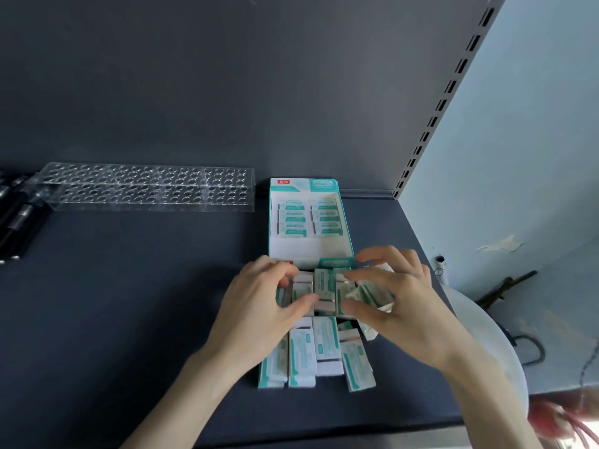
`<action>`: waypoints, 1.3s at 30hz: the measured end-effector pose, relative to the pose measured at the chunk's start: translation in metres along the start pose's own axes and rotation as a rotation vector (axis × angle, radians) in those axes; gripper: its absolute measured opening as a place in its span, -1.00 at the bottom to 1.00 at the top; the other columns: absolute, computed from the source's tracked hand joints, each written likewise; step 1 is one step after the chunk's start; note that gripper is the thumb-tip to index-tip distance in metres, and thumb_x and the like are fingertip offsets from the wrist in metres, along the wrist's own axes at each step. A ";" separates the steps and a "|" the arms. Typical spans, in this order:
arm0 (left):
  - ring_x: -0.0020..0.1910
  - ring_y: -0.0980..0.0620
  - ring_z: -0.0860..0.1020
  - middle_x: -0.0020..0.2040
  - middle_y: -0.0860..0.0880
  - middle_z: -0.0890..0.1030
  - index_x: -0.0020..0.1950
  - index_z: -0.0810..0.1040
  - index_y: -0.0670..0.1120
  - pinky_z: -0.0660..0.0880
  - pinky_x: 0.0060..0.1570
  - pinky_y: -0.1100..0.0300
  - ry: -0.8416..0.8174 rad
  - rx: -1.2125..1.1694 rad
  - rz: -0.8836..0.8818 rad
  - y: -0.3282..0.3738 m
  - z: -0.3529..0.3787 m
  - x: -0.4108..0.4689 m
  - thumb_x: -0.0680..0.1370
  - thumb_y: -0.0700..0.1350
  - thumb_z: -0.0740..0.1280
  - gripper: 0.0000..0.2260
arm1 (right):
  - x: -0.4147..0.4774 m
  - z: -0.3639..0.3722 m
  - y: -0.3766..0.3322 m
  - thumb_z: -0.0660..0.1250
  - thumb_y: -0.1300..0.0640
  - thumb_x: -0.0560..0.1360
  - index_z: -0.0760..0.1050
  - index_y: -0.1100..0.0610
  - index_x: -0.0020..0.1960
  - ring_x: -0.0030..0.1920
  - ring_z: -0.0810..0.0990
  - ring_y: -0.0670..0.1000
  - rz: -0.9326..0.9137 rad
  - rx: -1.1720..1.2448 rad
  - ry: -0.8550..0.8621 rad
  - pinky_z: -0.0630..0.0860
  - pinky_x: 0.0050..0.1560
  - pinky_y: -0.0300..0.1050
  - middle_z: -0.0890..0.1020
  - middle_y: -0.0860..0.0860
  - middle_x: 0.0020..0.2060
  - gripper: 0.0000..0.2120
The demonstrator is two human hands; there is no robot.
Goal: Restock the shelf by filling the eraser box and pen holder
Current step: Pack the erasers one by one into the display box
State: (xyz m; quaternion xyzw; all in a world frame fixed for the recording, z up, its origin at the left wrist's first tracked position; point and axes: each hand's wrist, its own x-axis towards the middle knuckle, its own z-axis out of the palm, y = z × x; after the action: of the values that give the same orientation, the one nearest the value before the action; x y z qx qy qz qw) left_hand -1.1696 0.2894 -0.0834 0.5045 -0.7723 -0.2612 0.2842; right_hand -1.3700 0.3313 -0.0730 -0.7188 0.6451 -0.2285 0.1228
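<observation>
An open white and teal eraser box (348,228) stands on the dark shelf (129,303), with two rows of wrapped erasers (306,218) at its far end. Just in front of the box, my left hand (262,306) and my right hand (395,299) together grip a row of several wrapped erasers (324,291), fingers curled round its two ends. More loose erasers (324,348) lie on the shelf below my hands. A clear pen holder (146,186) with many round holes sits at the back left, with no pens in it.
Black pens (19,218) lie at the far left edge of the shelf. A slotted upright (447,92) and a pale wall bound the shelf on the right. A white round object (486,338) sits beyond the shelf's right edge.
</observation>
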 end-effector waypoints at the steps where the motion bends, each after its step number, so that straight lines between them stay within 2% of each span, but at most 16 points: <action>1: -0.11 0.30 0.39 -0.13 0.23 0.41 0.18 0.55 0.01 0.31 -0.14 0.40 -0.003 0.007 -0.004 0.000 0.001 -0.001 0.41 0.15 0.40 -0.60 | -0.001 0.000 0.001 0.45 -0.11 0.35 0.62 -0.08 0.05 0.16 0.28 -0.06 0.003 0.003 -0.001 0.05 0.03 -0.24 0.44 -0.18 0.13 -0.71; 4: -0.11 0.30 0.38 -0.11 0.23 0.40 0.23 0.53 0.01 0.33 -0.10 0.31 -0.012 0.016 -0.019 0.002 0.001 -0.001 0.43 0.15 0.40 -0.58 | -0.003 0.000 0.002 0.48 -0.02 0.37 0.63 -0.09 -0.06 0.14 0.27 -0.09 -0.003 0.046 0.003 0.08 0.06 -0.26 0.44 -0.23 0.11 -0.85; 5: -0.11 0.31 0.38 -0.10 0.22 0.40 0.21 0.53 0.01 0.34 -0.10 0.32 -0.016 0.007 -0.025 0.002 0.001 0.000 0.42 0.13 0.41 -0.59 | -0.003 0.001 0.002 0.48 -0.01 0.37 0.63 -0.09 -0.08 0.14 0.26 -0.09 -0.008 0.063 0.002 0.07 0.08 -0.32 0.43 -0.25 0.09 -0.87; 9: -0.13 0.33 0.41 -0.10 0.20 0.46 0.07 0.51 0.04 0.33 -0.17 0.46 -0.017 -0.092 -0.066 0.003 0.002 0.001 0.38 0.06 0.48 -0.68 | -0.003 0.001 0.001 0.48 0.00 0.36 0.63 -0.08 -0.12 0.13 0.26 -0.13 -0.005 0.106 -0.001 0.01 0.13 -0.42 0.43 -0.31 0.06 -0.89; 13: -0.22 0.22 0.46 -0.21 0.12 0.57 -0.06 0.48 0.04 0.37 -0.24 0.44 0.030 -0.263 -0.107 0.003 0.001 -0.002 0.35 -0.06 0.53 -0.72 | -0.002 -0.003 -0.003 0.50 0.01 0.34 0.58 -0.11 -0.17 0.10 0.29 -0.21 0.000 0.149 0.005 0.07 0.11 -0.38 0.52 -0.32 -0.06 -0.88; 16: -0.27 0.24 0.50 -0.22 0.11 0.63 -0.03 0.55 0.04 0.40 -0.23 0.43 0.045 -0.433 -0.147 0.006 -0.002 -0.001 0.35 -0.15 0.53 -0.73 | 0.003 -0.009 -0.011 0.52 0.10 0.33 0.53 -0.01 -0.21 -0.18 0.40 -0.16 0.067 0.386 -0.016 0.27 -0.11 -0.38 0.57 -0.30 -0.26 -0.84; 19: -0.17 0.17 0.60 -0.15 0.07 0.67 -0.03 0.60 -0.04 0.51 -0.13 0.31 0.018 -0.621 -0.127 0.010 -0.007 0.003 0.44 -0.18 0.45 -0.86 | 0.014 -0.015 -0.022 0.53 0.13 0.25 0.47 0.17 -0.24 -0.45 0.40 -0.11 0.107 0.714 0.096 0.36 -0.41 -0.30 0.55 -0.02 -0.44 -0.75; 21: -0.10 0.15 0.62 -0.10 0.02 0.67 0.02 0.56 -0.11 0.52 -0.07 0.30 0.003 -0.701 -0.118 0.013 -0.010 0.005 0.52 -0.19 0.34 -0.91 | 0.023 -0.016 -0.026 0.48 0.18 0.27 0.43 0.21 -0.22 -0.52 0.44 -0.13 0.133 0.867 0.151 0.40 -0.49 -0.31 0.56 -0.08 -0.48 -0.75; 23: -0.10 0.15 0.62 -0.10 -0.01 0.66 0.07 0.47 -0.15 0.51 -0.07 0.30 -0.015 -0.778 -0.141 0.015 -0.012 0.008 0.59 -0.19 0.24 -0.92 | 0.031 -0.016 -0.029 0.44 0.20 0.32 0.45 0.22 -0.19 -0.55 0.46 -0.10 0.142 0.935 0.163 0.43 -0.52 -0.28 0.60 -0.10 -0.42 -0.81; 26: -0.24 0.07 0.52 -0.30 -0.04 0.56 0.02 0.39 -0.14 0.45 -0.07 0.18 -0.029 -0.856 -0.164 0.017 -0.013 0.013 0.58 -0.08 0.22 -0.87 | 0.041 -0.011 -0.032 0.41 0.12 0.32 0.52 0.23 -0.21 -0.54 0.51 0.01 0.162 0.974 0.150 0.49 -0.49 -0.20 0.62 -0.06 -0.35 -0.82; 29: -0.38 0.09 0.38 -0.38 -0.04 0.45 -0.04 0.42 -0.16 0.40 -0.26 0.28 0.007 -0.822 -0.142 0.016 -0.015 0.020 0.54 -0.04 0.30 -0.81 | 0.046 -0.007 -0.034 0.38 0.16 0.37 0.55 0.22 -0.19 -0.49 0.58 0.01 0.171 0.995 0.072 0.53 -0.41 -0.23 0.64 -0.09 -0.33 -0.89; 31: -0.40 0.10 0.38 -0.40 -0.04 0.46 -0.08 0.44 -0.14 0.39 -0.32 0.30 0.069 -0.790 -0.154 0.012 -0.017 0.025 0.54 -0.13 0.35 -0.87 | 0.048 -0.008 -0.034 0.36 0.22 0.41 0.56 0.22 -0.12 -0.43 0.63 0.02 0.174 1.025 -0.004 0.56 -0.34 -0.25 0.67 -0.04 -0.32 -0.92; 34: -0.41 0.15 0.42 -0.30 -0.04 0.56 -0.10 0.46 -0.09 0.40 -0.35 0.30 0.105 -0.787 -0.209 0.006 -0.021 0.031 0.49 -0.22 0.39 -0.88 | 0.050 -0.009 -0.032 0.35 0.28 0.44 0.54 0.22 0.01 -0.32 0.68 0.06 0.185 1.033 -0.136 0.59 -0.23 -0.22 0.69 0.08 -0.31 -0.85; 36: -0.43 0.19 0.43 -0.28 -0.02 0.59 -0.11 0.46 -0.09 0.40 -0.38 0.33 0.109 -0.766 -0.231 0.004 -0.024 0.036 0.47 -0.25 0.41 -0.86 | 0.053 -0.007 -0.030 0.40 0.33 0.40 0.53 0.17 0.09 -0.20 0.69 0.09 0.186 1.012 -0.195 0.61 -0.10 -0.14 0.71 0.09 -0.18 -0.73; 38: -0.46 0.22 0.44 -0.28 0.01 0.61 -0.12 0.45 -0.10 0.38 -0.40 0.36 0.130 -0.730 -0.229 0.002 -0.025 0.042 0.45 -0.26 0.42 -0.84 | 0.059 -0.003 -0.027 0.45 0.36 0.36 0.53 0.09 0.10 -0.13 0.68 0.10 0.164 0.919 -0.160 0.62 -0.05 -0.06 0.69 0.04 -0.03 -0.64; 39: -0.46 0.22 0.44 -0.29 0.03 0.62 -0.12 0.45 -0.11 0.38 -0.40 0.37 0.141 -0.715 -0.223 0.001 -0.026 0.046 0.45 -0.26 0.43 -0.84 | 0.062 -0.002 -0.026 0.46 0.36 0.36 0.54 0.06 0.07 -0.14 0.67 0.08 0.150 0.860 -0.119 0.62 -0.06 -0.08 0.68 0.01 -0.03 -0.64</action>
State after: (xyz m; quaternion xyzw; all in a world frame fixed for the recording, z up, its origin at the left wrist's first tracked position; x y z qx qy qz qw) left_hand -1.1674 0.2436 -0.0569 0.4711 -0.5512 -0.5083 0.4646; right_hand -1.3444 0.2737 -0.0484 -0.5654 0.5337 -0.4249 0.4637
